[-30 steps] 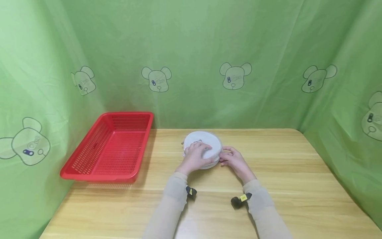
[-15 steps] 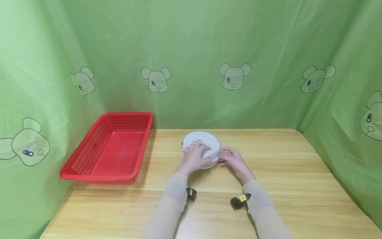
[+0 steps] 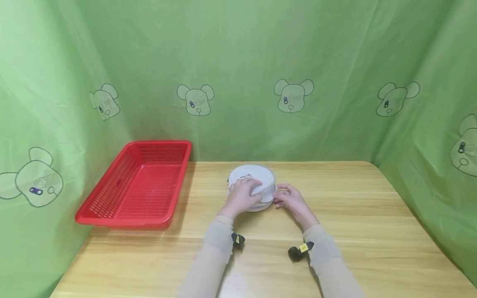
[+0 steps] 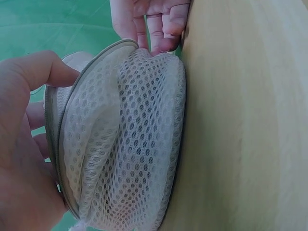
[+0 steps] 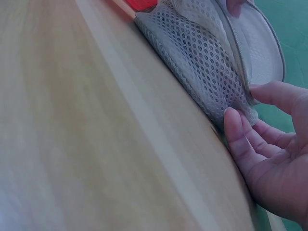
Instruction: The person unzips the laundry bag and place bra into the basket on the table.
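Observation:
A round white mesh laundry bag (image 3: 251,174) stands on the wooden table, its lid on top and a zipper running round the lid's edge. My left hand (image 3: 243,195) lies over the lid from the near left. In the left wrist view its thumb presses the zipper rim while other fingers lie behind the lid, and the soft mesh side wall (image 4: 144,130) is creased. My right hand (image 3: 293,201) is at the bag's right side. Its thumb and fingers (image 5: 236,127) pinch the zipper edge and mesh there. Whether it holds a zipper pull is hidden.
To the left a red slotted plastic basket (image 3: 149,190) stands on the table (image 3: 357,248). Green curtains (image 3: 238,45) printed with bear heads hang behind and on both sides. A small black camera is strapped to each wrist.
The bag's lid looks slightly raised and tilted at the right, with more of the side wall showing below it. Both hands keep nearly the same places.

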`<state>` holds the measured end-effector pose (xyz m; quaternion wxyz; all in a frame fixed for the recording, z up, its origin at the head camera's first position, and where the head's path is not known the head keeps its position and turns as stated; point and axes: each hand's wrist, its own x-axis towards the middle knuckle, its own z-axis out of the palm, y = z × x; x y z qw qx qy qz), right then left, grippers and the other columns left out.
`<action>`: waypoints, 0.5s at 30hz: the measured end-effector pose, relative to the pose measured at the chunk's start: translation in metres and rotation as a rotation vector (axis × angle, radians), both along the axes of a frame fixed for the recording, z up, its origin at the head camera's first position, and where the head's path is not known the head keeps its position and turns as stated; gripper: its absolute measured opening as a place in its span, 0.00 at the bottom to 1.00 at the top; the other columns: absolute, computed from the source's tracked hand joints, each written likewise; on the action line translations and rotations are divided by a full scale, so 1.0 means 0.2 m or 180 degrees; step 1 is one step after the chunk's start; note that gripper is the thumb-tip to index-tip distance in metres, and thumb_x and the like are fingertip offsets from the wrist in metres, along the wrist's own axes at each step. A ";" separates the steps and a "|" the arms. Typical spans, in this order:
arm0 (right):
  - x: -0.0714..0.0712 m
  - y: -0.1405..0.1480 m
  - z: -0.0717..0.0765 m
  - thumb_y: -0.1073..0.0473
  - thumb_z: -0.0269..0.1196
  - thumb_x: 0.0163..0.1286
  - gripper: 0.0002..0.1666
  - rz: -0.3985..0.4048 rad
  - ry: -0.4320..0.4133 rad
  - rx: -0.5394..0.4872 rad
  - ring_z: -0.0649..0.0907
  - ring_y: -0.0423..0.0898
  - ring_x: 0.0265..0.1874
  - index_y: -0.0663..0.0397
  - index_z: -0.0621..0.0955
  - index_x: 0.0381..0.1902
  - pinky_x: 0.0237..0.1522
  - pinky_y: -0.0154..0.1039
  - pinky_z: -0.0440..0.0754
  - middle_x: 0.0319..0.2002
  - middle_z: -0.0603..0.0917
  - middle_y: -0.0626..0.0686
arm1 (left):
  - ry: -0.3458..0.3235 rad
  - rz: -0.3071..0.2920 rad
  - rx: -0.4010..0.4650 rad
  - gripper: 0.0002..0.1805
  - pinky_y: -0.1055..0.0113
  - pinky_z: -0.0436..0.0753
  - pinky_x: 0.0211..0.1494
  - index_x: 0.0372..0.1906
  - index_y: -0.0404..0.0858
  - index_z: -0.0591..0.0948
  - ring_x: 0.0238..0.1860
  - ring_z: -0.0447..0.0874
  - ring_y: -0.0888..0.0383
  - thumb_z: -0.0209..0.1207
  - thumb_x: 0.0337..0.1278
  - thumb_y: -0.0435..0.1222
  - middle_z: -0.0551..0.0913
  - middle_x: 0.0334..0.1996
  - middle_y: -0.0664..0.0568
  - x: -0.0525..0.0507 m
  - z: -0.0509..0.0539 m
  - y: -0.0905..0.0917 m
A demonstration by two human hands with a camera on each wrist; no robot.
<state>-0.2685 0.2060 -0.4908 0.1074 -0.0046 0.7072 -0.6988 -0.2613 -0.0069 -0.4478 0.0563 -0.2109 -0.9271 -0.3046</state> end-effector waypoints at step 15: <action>-0.01 0.00 -0.02 0.66 0.62 0.65 0.31 -0.0013 0.0041 -0.0047 0.83 0.41 0.33 0.68 0.64 0.63 0.36 0.35 0.86 0.36 0.83 0.46 | 0.0063 0.0004 0.0446 0.21 0.50 0.72 0.66 0.54 0.45 0.82 0.62 0.78 0.51 0.60 0.52 0.38 0.84 0.55 0.53 -0.01 0.03 -0.03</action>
